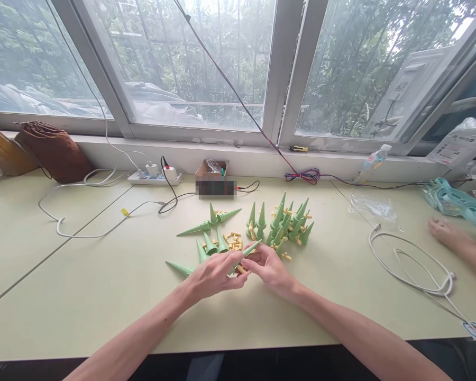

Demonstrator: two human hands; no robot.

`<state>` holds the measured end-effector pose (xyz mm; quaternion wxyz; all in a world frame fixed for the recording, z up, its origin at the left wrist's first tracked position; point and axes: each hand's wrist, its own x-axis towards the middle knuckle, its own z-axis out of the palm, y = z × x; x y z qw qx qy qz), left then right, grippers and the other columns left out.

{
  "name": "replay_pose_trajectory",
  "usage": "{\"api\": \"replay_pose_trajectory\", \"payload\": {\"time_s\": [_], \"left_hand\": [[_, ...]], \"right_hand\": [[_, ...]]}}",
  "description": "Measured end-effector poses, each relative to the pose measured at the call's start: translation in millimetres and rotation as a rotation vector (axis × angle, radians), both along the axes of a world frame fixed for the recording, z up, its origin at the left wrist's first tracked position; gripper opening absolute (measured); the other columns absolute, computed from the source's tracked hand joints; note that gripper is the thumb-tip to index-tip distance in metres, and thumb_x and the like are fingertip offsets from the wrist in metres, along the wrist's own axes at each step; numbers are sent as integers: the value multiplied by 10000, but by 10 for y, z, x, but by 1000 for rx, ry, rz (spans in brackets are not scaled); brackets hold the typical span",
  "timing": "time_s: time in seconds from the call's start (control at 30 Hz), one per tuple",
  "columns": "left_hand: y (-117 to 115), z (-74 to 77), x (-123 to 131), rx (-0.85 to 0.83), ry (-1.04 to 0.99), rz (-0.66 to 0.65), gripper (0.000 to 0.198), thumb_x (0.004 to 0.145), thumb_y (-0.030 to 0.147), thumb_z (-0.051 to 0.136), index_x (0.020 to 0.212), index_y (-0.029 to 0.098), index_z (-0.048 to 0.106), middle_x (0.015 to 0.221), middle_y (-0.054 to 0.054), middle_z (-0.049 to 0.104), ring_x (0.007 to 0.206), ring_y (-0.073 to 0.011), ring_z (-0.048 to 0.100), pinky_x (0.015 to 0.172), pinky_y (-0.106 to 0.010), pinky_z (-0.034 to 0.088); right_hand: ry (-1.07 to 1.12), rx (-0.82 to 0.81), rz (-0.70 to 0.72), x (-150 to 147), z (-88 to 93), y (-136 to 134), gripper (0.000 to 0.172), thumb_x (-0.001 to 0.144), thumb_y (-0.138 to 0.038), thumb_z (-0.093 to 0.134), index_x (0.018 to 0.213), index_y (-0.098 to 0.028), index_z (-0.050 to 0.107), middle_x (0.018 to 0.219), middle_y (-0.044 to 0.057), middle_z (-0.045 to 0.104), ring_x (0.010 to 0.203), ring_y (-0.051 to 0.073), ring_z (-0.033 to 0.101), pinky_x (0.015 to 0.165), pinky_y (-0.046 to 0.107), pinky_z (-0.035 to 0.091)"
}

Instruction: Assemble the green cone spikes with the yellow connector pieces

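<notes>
My left hand (218,271) is closed around a green cone-shaped plastic watering spike (252,247), its tip pointing up and right. Opposite it, my right hand (273,271) has its fingertips pinched at a small yellow plastic valve (241,269) against the spike; how far the two are joined is hidden by the fingers. Just beyond my hands lies a small heap of loose yellow valves (235,241). Green spikes (210,243) stand and lie by my left hand. To the right, a cluster of upright spikes (278,222) has yellow valves fitted at the sides.
A cardboard box (212,168) stands behind a pixelated dark object (216,188). At the back left is a power strip (154,177) with cables. On the right are a coiled white cable (410,288), a plastic bag (373,209), a bottle (371,165) and another person's hand (446,233).
</notes>
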<state>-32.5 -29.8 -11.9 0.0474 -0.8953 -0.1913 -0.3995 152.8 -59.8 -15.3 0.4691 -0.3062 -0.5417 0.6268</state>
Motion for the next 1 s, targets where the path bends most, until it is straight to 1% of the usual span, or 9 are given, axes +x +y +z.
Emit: {"api": "replay_pose_trajectory", "payload": {"time_s": [0.07, 0.23, 0.3, 0.37, 0.47, 0.6, 0.77, 0.87, 1.0], "left_hand": [[-3, -6, -6, -90, -12, -7, 246, 840, 212, 597, 1060, 201, 490, 722, 19, 665, 497, -76, 544, 484, -188, 448], [-29, 6, -28, -483, 22, -11, 359, 868, 194, 599, 1197, 212, 454, 793, 16, 702, 510, -65, 563, 462, -162, 416], [-41, 19, -26, -581, 25, -15, 357, 884, 196, 589, 1208, 212, 442, 816, 10, 713, 544, -74, 593, 482, -165, 437], [-54, 38, -16, -633, 15, -34, 332, 896, 193, 571, 1198, 211, 433, 833, 2, 720, 615, -92, 632, 526, -174, 469], [-73, 77, 2, -656, 0, -56, 289, 907, 188, 546, 1163, 217, 416, 861, -6, 718, 696, -108, 656, 562, -185, 483], [-84, 113, 10, -645, 1, -64, 275, 905, 170, 533, 1142, 219, 403, 903, -17, 707, 669, -102, 631, 579, -204, 480], [-87, 135, 16, -631, 15, -69, 280, 910, 167, 519, 1159, 212, 400, 929, -37, 701, 668, -107, 619, 627, -239, 503], [-89, 146, 20, -600, 15, -51, 277, 913, 182, 522, 1162, 213, 404, 953, -50, 696, 673, -109, 614, 644, -247, 515], [-85, 141, 16, -594, 12, -69, 284, 918, 183, 518, 1174, 216, 400, 977, -63, 699, 692, -117, 627, 655, -248, 522]], "right_hand": [[-3, -2, -22, -3, 9, 0, 318, 844, -438, 708, 1014, -188, 608, 765, 14, 684, 720, 177, 666, 701, 323, 540], [39, -33, -79, -7, 32, 21, 304, 806, -399, 751, 954, -194, 581, 764, 0, 675, 641, 151, 642, 632, 318, 546], [58, -36, -100, -4, 18, 39, 321, 786, -391, 770, 946, -197, 571, 762, -6, 667, 620, 146, 632, 602, 313, 541], [75, -35, -112, 2, -5, 55, 336, 770, -381, 784, 947, -198, 565, 752, -9, 664, 606, 146, 629, 574, 306, 531], [85, -40, -120, 14, -33, 65, 342, 758, -357, 794, 948, -198, 558, 708, -20, 662, 561, 138, 613, 544, 292, 508], [62, -47, -138, 27, -16, 53, 347, 747, -334, 795, 953, -197, 552, 681, -25, 665, 512, 118, 578, 523, 276, 481], [35, -48, -148, 38, 27, 43, 348, 730, -324, 798, 955, -204, 561, 679, -27, 667, 511, 119, 566, 528, 280, 478], [34, -29, -154, 42, 27, 49, 360, 728, -323, 805, 970, -202, 568, 656, -28, 660, 506, 120, 562, 517, 274, 473], [32, -15, -152, 41, 19, 54, 349, 740, -331, 801, 979, -201, 583, 643, -30, 652, 505, 122, 565, 514, 274, 476]]}}
